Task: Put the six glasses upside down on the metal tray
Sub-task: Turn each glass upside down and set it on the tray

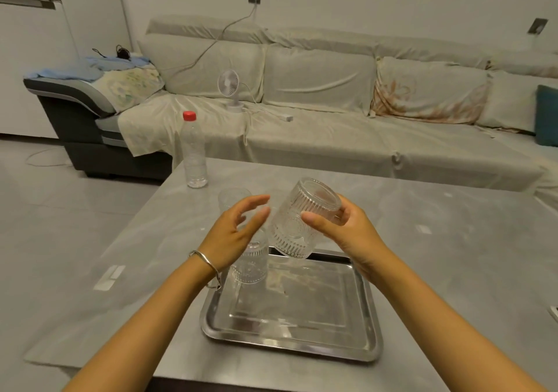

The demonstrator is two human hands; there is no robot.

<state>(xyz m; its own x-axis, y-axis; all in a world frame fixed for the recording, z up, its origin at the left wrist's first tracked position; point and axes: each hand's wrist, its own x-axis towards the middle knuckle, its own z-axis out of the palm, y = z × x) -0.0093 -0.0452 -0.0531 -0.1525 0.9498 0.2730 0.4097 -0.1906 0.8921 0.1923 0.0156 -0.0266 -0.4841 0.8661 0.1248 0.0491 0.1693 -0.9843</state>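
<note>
- The right hand (347, 228) grips a clear ribbed drinking glass (302, 219), thumb on the near side and fingers behind, tilted with its base up and far, mouth down over the far edge of the shiny rectangular metal tray (290, 340).
- The left hand (238, 234) hovers just left of it, fingers spread, holding nothing.
- A second ribbed glass (250, 265) stands on the tray's far left corner.
- Another clear glass (232, 197) sits farther off on the grey worktop (453, 256).

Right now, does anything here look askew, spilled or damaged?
Nothing spilled or broken. The only tilted thing is the ribbed glass in the right hand, base up and mid-turn over the metal tray. One glass stands at the tray's far left corner.
</note>
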